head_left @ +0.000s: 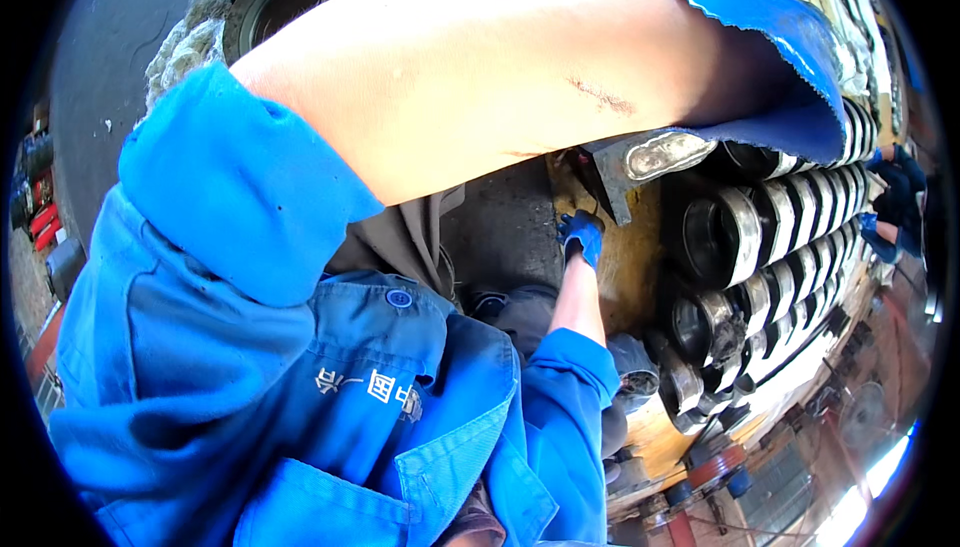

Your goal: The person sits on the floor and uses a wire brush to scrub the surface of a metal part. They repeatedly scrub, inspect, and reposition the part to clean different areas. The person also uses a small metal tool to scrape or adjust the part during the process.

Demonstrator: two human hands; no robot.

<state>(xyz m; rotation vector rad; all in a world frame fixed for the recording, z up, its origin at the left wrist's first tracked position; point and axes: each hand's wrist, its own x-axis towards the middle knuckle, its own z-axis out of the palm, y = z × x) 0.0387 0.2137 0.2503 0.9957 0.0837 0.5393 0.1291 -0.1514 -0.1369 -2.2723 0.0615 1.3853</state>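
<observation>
My left forearm crosses the top of the head view into the wide, loose cuff of a blue glove. My left hand (775, 72) is inside it, its fingers hidden. Just under that cuff is a shiny, rounded metal piece (670, 155); whether my left hand touches it, I cannot tell. Beside it a grey flat metal piece (612, 182) points downward. My right hand (582, 235), in a blue glove, is below that piece over a yellowish surface (632, 257). Its fingers look curled closed, and what they hold is too small to make out.
Rows of dark metal rings (722, 237) with shiny rims are stacked at the right. Beyond them are another person's blue-gloved hands (880, 232). A large round ring (275, 12) and whitish stringy waste (190, 52) lie at the upper left. Red machine parts (715, 467) are lower right.
</observation>
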